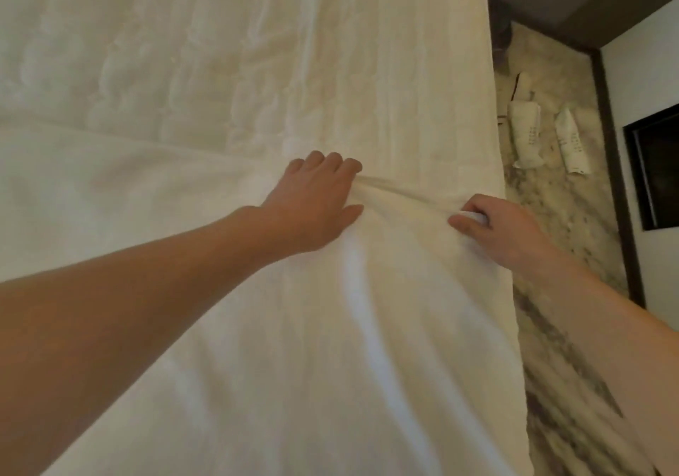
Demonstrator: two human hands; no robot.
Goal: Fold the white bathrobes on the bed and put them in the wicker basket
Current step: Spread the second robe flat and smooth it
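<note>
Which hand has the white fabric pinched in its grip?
The right hand, by the bed's edge; white fabric bunches between its thumb and fingers. The left hand lies palm-down.

Right hand (503,229) fingertips hidden in white fabric (367,328); floor items (529,137) blurred.

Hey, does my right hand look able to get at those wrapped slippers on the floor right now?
Probably not yet. The right hand is pinching a fold of the bathrobe, and the slippers lie on the floor beyond the edge of the bed. Nothing else blocks them.
</note>
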